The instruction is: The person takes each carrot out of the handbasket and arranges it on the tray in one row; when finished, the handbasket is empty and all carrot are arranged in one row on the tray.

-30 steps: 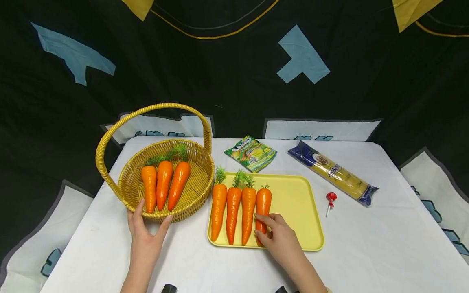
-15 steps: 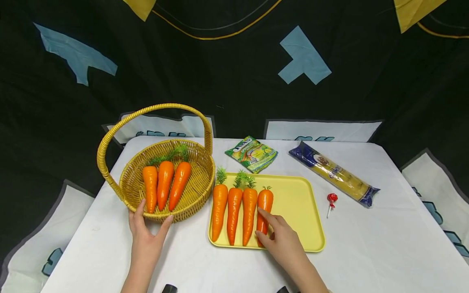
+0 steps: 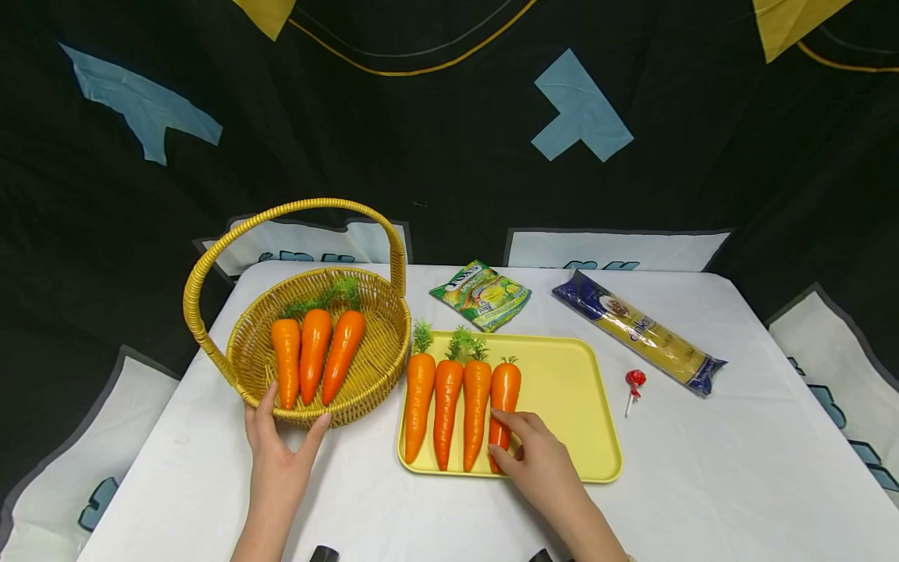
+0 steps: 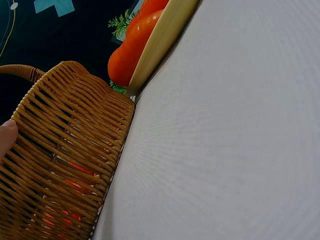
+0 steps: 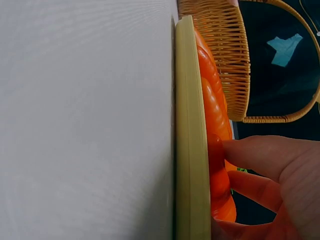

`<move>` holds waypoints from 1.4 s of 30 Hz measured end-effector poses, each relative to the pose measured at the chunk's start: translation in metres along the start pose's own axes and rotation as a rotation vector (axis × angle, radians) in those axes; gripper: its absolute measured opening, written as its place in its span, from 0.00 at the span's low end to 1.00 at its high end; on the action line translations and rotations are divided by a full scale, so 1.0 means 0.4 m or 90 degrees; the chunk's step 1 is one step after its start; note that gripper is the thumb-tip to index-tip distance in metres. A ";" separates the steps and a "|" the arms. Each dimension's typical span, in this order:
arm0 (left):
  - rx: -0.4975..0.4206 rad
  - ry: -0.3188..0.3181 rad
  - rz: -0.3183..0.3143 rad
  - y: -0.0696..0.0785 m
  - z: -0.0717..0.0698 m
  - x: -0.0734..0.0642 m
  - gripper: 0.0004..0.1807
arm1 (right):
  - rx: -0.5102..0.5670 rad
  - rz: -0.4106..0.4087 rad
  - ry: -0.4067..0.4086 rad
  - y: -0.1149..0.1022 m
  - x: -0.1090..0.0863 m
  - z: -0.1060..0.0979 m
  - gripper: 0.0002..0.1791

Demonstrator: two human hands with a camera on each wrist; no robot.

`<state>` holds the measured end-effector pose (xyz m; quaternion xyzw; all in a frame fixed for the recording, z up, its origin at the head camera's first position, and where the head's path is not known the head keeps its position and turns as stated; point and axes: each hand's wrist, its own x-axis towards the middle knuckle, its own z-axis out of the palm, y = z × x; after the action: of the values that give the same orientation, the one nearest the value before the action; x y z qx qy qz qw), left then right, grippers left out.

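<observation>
Spread and mostly straight-fingered, the left hand (image 3: 277, 449) touches the basket (image 3: 375, 394) at its 6 o'clock rim without clasping it. The right hand (image 3: 539, 457) curls over the end carrot (image 3: 506, 384) on the yellow tray (image 3: 562, 390), thumb and fingers pinching its lower half. I'd judge a hold nearer the thick shoulder surer, and any lift best kept straight up, since 3 other carrots (image 3: 448, 414) lie just towards 9 o'clock. Light, even pressure should steady the basket, about 10 o'clock from the tray with 3 more carrots (image 3: 315, 355) inside. Farther out, I see a lollipop (image 3: 635, 378) at 3 o'clock, a long packet (image 3: 639, 332) at 2 and a green packet (image 3: 485, 297) near 12.
</observation>
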<state>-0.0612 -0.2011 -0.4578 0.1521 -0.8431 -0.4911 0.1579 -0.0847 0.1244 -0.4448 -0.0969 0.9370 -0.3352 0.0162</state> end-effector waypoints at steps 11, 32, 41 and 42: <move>-0.003 0.002 0.001 0.001 -0.003 0.000 0.51 | -0.013 0.005 -0.005 -0.007 0.002 -0.002 0.27; 0.007 -0.006 -0.001 0.004 -0.004 0.002 0.51 | 0.046 -0.090 0.017 -0.091 0.070 -0.066 0.25; 0.006 -0.008 0.005 0.000 -0.002 -0.003 0.52 | 0.107 -0.168 -0.092 -0.229 0.162 -0.053 0.26; 0.006 -0.008 0.006 0.001 -0.002 -0.004 0.52 | 0.108 -0.175 -0.102 -0.246 0.174 -0.047 0.26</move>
<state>-0.0596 -0.2008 -0.4575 0.1457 -0.8471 -0.4874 0.1539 -0.1381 0.0481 -0.3657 -0.2485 0.8792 -0.4031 0.0531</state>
